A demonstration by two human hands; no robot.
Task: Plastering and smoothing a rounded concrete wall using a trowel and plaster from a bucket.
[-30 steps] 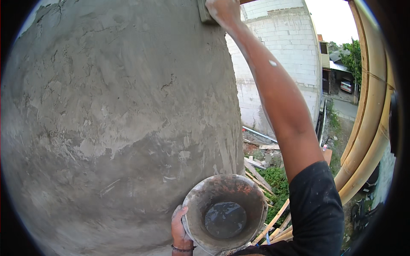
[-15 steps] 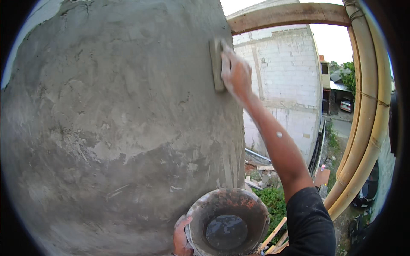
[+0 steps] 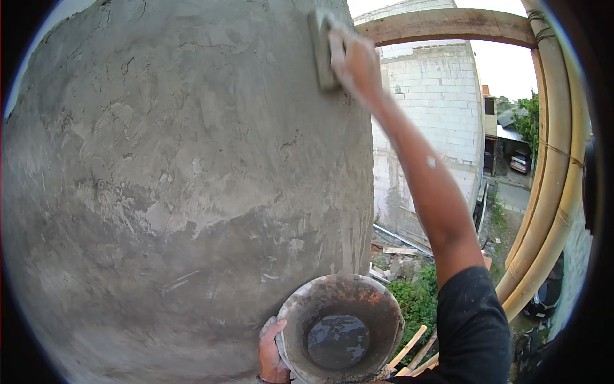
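Note:
My right hand (image 3: 355,64) is closed on a flat grey float (image 3: 320,51), held against the upper right part of the grey plastered wall (image 3: 179,141), near its vertical edge. The float looks blurred by motion. My left hand (image 3: 272,352) grips the left rim of a mortar-stained bucket (image 3: 294,329) at the bottom of the view, with a little grey watery liquid in its bottom. The bucket sits in front of the lower right part of the wall.
A wooden plank (image 3: 448,24) runs from behind the wall to upright bamboo poles (image 3: 554,160) at right. Beyond are a white block wall (image 3: 428,89), a parked car (image 3: 519,163), green plants (image 3: 412,307), rubble and loose bamboo (image 3: 409,349) below.
My right hand and float came down from the top edge between the first two frames, then moved back up along the wall. The bucket shifted slightly in view, still in my left hand.

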